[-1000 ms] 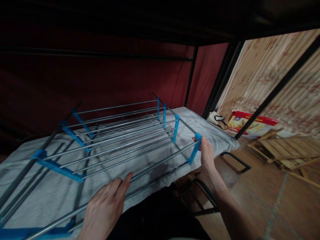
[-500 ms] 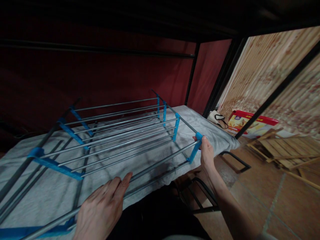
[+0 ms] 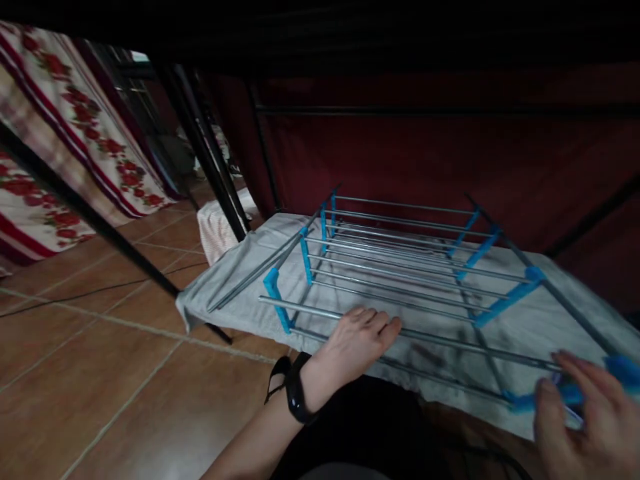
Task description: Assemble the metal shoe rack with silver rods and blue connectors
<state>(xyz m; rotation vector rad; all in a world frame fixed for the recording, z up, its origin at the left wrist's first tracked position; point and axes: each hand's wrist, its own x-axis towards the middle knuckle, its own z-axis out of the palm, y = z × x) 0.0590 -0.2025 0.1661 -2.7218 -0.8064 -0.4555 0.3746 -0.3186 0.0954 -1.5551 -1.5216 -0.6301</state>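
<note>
- The drying rack lies flat on a grey towel spread over a low surface, under a dark frame with a red cloth behind it.
- The left hand rests palm down on the nearest grey rod, fingers flat and loose along it rather than curled under; a black wristband sits on that wrist.
- The right hand is at the near right corner, just beside the blue end piece. It is blurred; the fingers look spread and I cannot tell whether they touch or grip the blue plastic.
- To handle the rack well from here, I judge it best to hold it by the blue corner pieces and the thick side bar, not by the thin rods, which would bend or slip.
- Both hands should take matching spots on the near edge, so the frame stays level and does not twist.
- The left hand would need to wrap round the rod or slide toward the blue bracket at the left end for a firm hold.
- Mind the towel: the rack's lower bars lie on it, and a dragging move could pull it off the edge toward the tiled floor.
- The dark beam overhead is low, so any lift should stay shallow.
</note>
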